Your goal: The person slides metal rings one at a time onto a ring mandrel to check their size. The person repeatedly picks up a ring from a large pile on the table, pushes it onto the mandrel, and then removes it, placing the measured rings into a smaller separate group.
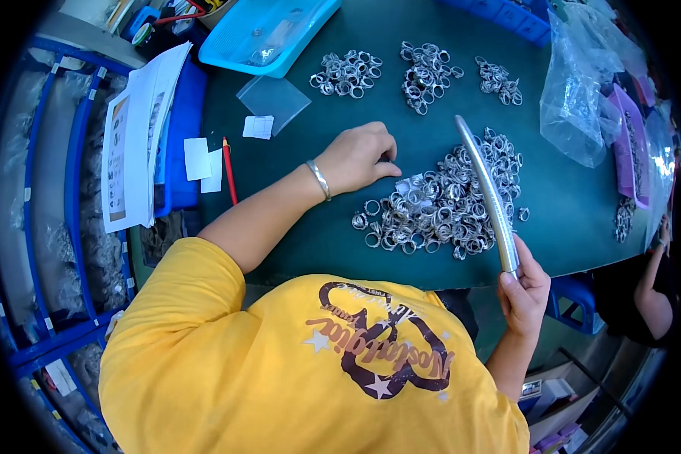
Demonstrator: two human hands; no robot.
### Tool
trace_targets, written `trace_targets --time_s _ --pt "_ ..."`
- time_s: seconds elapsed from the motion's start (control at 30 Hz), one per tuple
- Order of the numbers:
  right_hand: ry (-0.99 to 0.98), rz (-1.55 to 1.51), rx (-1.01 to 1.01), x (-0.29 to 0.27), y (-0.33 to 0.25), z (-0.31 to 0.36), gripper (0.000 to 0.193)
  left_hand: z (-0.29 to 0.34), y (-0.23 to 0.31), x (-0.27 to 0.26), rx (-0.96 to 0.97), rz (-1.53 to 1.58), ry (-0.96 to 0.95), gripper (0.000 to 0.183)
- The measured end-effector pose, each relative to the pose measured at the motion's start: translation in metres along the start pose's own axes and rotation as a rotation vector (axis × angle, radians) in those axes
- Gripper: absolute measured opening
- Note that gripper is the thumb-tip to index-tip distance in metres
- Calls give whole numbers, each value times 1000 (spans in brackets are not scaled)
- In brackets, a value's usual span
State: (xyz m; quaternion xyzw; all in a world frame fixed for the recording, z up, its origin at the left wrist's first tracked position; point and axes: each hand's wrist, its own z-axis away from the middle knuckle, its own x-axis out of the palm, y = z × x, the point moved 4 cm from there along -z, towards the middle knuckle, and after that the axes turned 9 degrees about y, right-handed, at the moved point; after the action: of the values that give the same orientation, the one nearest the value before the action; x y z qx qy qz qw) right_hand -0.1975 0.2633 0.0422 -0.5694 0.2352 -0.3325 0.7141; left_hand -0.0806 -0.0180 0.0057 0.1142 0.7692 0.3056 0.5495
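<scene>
My right hand is wrapped round the thick end of a ring mandrel, a long tapered metal rod with marks along it. Its thin tip points up and away over a large heap of silver-coloured rings. Left of that heap hovers my left hand, its fingers curled in and the thumb near them; whether anything small is between them is hidden. A bangle circles the left wrist. A small clear packet lies among the rings in the heap.
Three smaller ring piles lie at the far side of the green table. A light-blue tray, a red pen and a blue bin with papers stand left. Plastic bags and a purple tray are right, near another person's arm.
</scene>
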Motion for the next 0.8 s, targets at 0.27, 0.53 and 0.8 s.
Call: trace_targets --time_s 0.27,0.53,0.8 --pt "-114 216 -71 20 4 -2 49 18 -20 -2 -798 1409 279 19" --pt "-257 457 -363 36 -3 -3 46 25 -15 -5 -726 1724 272 19" --pt "-300 465 -497 48 -13 -5 47 37 10 8 -549 1672 72 25"
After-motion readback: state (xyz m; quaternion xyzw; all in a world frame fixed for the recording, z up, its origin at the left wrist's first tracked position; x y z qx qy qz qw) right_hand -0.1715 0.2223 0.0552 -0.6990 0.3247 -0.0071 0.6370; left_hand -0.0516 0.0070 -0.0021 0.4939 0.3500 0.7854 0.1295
